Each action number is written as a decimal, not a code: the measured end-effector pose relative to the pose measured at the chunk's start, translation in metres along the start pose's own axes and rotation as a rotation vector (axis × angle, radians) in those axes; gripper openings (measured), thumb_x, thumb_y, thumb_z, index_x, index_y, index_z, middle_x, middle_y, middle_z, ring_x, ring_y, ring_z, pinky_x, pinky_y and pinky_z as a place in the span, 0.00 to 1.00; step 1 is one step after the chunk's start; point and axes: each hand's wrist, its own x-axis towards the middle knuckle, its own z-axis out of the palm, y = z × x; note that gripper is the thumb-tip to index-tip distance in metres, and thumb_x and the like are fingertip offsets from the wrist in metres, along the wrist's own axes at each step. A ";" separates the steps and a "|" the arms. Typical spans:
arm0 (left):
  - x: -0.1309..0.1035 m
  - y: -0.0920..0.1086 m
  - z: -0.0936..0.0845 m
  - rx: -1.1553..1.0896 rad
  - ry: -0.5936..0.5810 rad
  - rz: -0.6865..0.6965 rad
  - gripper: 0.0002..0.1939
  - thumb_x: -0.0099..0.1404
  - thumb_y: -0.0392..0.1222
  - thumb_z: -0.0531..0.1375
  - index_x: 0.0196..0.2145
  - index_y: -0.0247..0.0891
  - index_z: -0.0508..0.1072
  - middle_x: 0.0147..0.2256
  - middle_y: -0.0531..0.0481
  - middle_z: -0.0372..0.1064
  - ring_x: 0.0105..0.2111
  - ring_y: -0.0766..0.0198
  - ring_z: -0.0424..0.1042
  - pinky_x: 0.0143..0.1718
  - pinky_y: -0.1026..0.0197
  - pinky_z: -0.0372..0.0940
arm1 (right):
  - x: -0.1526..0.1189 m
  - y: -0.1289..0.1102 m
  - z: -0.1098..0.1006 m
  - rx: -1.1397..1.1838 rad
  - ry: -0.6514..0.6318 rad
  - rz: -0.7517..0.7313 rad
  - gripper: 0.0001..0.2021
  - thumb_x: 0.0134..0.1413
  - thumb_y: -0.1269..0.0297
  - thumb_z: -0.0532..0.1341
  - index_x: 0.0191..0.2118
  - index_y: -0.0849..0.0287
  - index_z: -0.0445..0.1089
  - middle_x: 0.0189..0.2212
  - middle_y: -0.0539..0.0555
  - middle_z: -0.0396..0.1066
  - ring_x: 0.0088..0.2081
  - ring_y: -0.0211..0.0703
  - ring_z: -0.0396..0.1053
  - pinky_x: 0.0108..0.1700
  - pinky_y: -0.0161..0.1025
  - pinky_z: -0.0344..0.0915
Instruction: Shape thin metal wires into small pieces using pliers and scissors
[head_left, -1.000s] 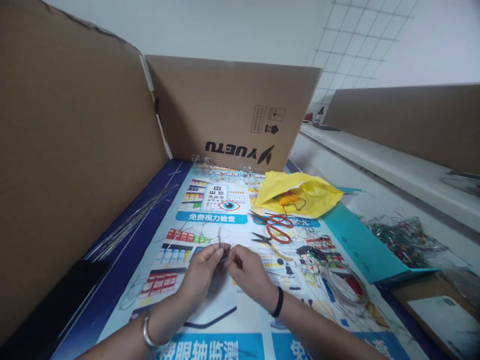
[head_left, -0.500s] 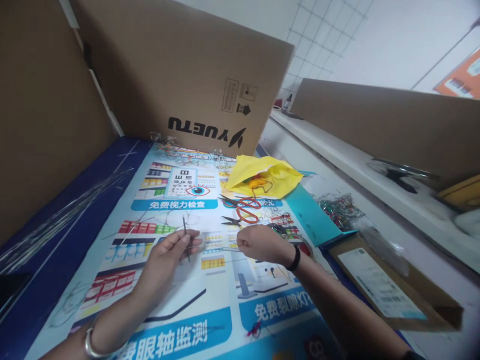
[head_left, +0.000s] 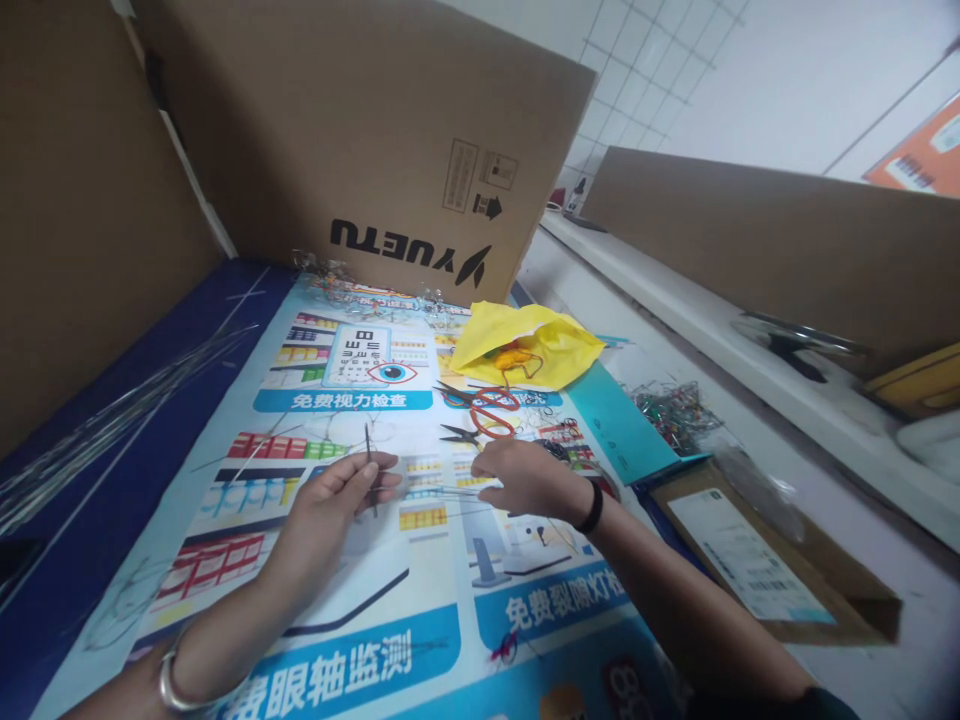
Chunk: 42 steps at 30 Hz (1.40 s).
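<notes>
My left hand (head_left: 346,485) pinches a thin dark rod (head_left: 368,450) that stands nearly upright between thumb and fingers. To its right, thin pale wire (head_left: 450,490) stretches across the gap toward my right hand (head_left: 529,480). The right fingers are curled around the wire's end, partly hidden by the back of the hand. Just beyond that hand lie orange-handled scissors (head_left: 491,400) and a dark-tipped tool resembling pliers (head_left: 459,434), its handles partly covered.
A yellow pouch (head_left: 555,355) with orange yarn lies behind the scissors. Tangled wire (head_left: 679,415) fills a teal box at right, beside a brown parcel (head_left: 750,560). Long straight wires (head_left: 135,420) lie at left. Cardboard panels (head_left: 337,130) wall the back and left.
My right hand has loosened from a tight fist, its thumb and index finger now slightly apart. The left hand keeps its pinch on the rod. The view has shifted slightly.
</notes>
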 end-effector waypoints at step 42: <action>0.001 0.000 -0.002 0.078 -0.028 0.079 0.15 0.57 0.48 0.59 0.37 0.35 0.73 0.28 0.47 0.74 0.30 0.63 0.70 0.36 0.62 0.62 | 0.016 -0.045 0.046 1.038 0.391 0.234 0.06 0.48 0.63 0.59 0.28 0.60 0.70 0.24 0.48 0.70 0.26 0.33 0.66 0.28 0.30 0.61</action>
